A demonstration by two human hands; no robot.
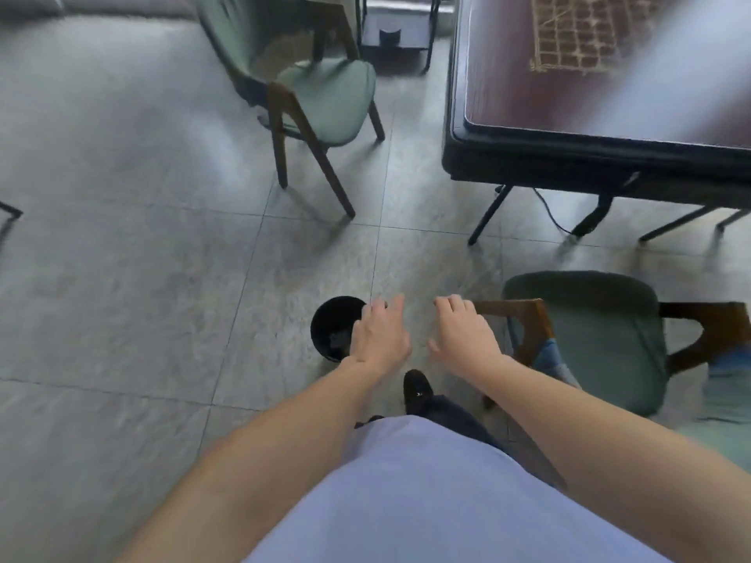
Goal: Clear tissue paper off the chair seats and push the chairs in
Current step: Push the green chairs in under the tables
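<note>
You see two green-cushioned wooden chairs standing pulled out from the dark worktop (569, 128): the far chair (325, 99) off its left edge, the near chair (597, 343) below its front edge. Both seats look bare.

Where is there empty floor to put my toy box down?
The widest bare floor lies left of the far green chair and the black bin. A smaller patch sits between that chair and the table. It is crowded by the near chair.

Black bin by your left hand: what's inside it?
The black bin looks mostly dark, with a vague dark shape at the bottom. The left hand covers its right edge, so that part is hidden.
</note>
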